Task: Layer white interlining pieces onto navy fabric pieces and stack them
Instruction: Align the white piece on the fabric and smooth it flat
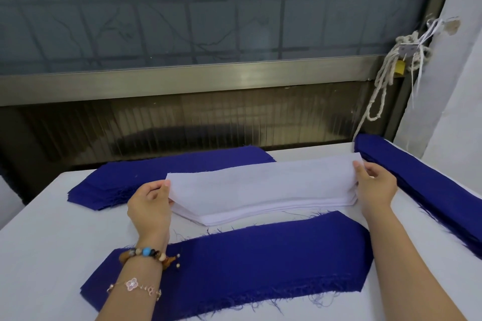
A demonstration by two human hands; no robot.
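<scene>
A single white interlining piece [260,182] is lifted a little above a thick stack of white interlining [260,210] in the middle of the table. My left hand [151,206] pinches the piece's left end and my right hand [375,187] pinches its right end. Close to me lies a long navy fabric piece [247,263] with frayed edges, flat under both forearms. A stack of navy pieces [125,182] lies at the back left, partly behind the interlining. Another navy stack [422,185] runs along the right edge.
The white table [47,242] ends at the left and at the back, in front of a metal-framed window [182,78]. A knotted white cord with a padlock [399,68] hangs at the right by a white wall.
</scene>
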